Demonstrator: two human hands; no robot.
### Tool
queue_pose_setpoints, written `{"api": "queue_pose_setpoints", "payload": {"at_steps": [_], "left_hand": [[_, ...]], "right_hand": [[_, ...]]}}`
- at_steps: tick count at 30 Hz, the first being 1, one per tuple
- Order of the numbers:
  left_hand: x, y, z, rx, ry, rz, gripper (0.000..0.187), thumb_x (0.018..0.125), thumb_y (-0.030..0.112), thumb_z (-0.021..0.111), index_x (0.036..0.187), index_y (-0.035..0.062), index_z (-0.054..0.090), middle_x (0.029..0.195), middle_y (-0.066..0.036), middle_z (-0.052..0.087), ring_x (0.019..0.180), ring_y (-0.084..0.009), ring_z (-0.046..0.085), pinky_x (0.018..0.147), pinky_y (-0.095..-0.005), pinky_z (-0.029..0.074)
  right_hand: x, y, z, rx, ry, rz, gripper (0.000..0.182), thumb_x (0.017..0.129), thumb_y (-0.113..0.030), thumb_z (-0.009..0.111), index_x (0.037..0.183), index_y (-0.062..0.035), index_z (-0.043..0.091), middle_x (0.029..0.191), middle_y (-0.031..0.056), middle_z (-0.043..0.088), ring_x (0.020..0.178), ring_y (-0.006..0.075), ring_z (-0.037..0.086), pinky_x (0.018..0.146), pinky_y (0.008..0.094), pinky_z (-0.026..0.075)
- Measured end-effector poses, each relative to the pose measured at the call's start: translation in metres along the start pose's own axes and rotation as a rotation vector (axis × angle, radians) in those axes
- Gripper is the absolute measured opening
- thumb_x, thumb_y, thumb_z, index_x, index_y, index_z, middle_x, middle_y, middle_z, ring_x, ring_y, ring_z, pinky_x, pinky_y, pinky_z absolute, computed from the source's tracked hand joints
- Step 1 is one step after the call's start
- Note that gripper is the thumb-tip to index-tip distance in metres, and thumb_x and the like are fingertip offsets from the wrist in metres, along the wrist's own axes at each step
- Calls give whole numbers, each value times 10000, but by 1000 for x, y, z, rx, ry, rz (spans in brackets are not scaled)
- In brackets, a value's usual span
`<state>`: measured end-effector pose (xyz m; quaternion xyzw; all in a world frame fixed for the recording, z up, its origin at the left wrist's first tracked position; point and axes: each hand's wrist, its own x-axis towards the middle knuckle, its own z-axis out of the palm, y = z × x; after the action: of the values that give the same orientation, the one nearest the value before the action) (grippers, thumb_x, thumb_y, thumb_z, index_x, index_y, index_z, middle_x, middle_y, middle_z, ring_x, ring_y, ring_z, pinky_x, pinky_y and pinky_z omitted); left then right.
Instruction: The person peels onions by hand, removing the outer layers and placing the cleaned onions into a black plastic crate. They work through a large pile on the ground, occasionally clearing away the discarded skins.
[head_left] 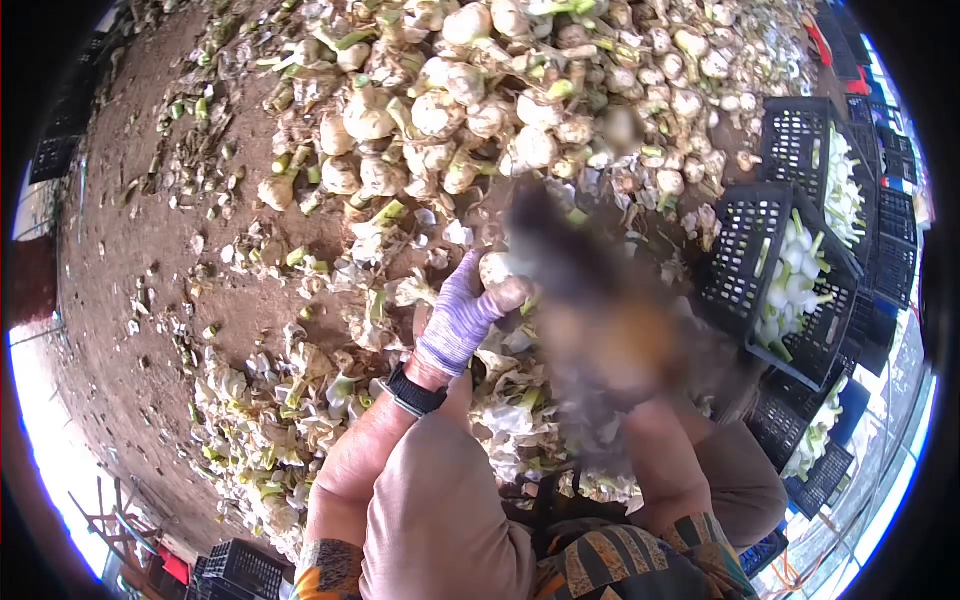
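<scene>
My left hand (460, 318), in a lilac-and-white glove with a black wristwatch above it, is closed around a pale bulb (494, 268) that looks like an onion or garlic. The bulb shows between thumb and fingers. My right hand (635, 345) is a heavy smear at the centre right, and its fingers cannot be made out. A dark blurred shape (560, 240) extends from it toward the held bulb; what it is cannot be told. Just beyond both hands lies a large heap of whitish bulbs (440, 115), some with green stem stubs.
Black plastic crates (740, 250) stand at the right, holding clean white bulbs (797, 275) with green stems. Peeled skins (265, 430) pile up around my legs. Stem scraps litter the brown ground (130, 350). Another black crate (245, 570) sits at the lower left.
</scene>
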<state>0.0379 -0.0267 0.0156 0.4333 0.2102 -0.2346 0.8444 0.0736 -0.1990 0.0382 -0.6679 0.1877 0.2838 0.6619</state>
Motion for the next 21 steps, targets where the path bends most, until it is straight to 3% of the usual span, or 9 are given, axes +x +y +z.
{"api": "queue_pose_setpoints", "payload": {"at_steps": [4,7,9,11,13,15,16,17,21], "left_hand": [[18,-21,-10,-406,-102,120,663,750,515,686,1171,34,509,1041,-85,606,898,-196,612,741,-318,501],[15,-13,-11,-511,97,140,322,825,87,650,1120,62,522,969,-56,617,867,-183,622,759,-320,532],[11,1,-5,-429,200,167,354,802,-55,611,1118,59,500,959,-53,620,862,-179,628,775,-323,543],[11,3,-13,-276,188,267,372,800,-18,639,1121,64,470,915,-63,628,795,-171,647,693,-288,550],[-3,27,0,-238,59,310,367,776,-32,665,1088,52,490,917,-69,627,806,-167,646,690,-280,543],[-10,27,-6,229,-164,303,299,763,-38,680,1016,45,544,913,-65,625,828,-170,643,724,-303,530],[-9,25,-3,541,-318,555,248,748,-45,692,955,47,592,901,-60,634,830,-178,645,726,-319,521],[-11,25,2,653,-442,359,206,773,-19,667,957,58,615,886,-78,653,790,-209,652,699,-324,518],[3,-27,-60,1340,-320,165,294,742,-15,568,1008,91,634,851,-135,659,772,-291,643,694,-344,517]], "right_hand": [[0,-2,11,197,-26,83,172,824,-135,630,941,-9,629,824,46,636,657,83,580,546,202,471],[7,21,11,366,-78,-74,157,838,-112,603,929,15,617,827,73,641,760,143,637,606,219,518],[9,33,5,-314,87,-396,139,840,-108,595,905,12,615,817,74,639,753,140,636,591,215,512],[18,44,-2,-439,199,-592,131,834,-111,604,897,4,618,783,59,629,688,119,619,569,201,502],[15,24,-6,204,141,128,125,828,-114,611,885,-3,617,802,62,618,680,113,598,594,195,510],[16,13,4,274,120,89,116,822,-114,610,861,-5,611,752,50,607,604,113,566,557,185,499],[12,-5,19,504,225,196,116,825,-118,604,857,-6,608,739,48,607,575,106,553,518,184,482],[9,-18,26,731,332,301,117,829,-122,598,853,-8,605,726,45,606,546,100,540,479,183,465],[29,18,-15,835,166,252,265,829,-185,566,1048,-36,581,733,55,579,517,115,458,372,231,302]]}}
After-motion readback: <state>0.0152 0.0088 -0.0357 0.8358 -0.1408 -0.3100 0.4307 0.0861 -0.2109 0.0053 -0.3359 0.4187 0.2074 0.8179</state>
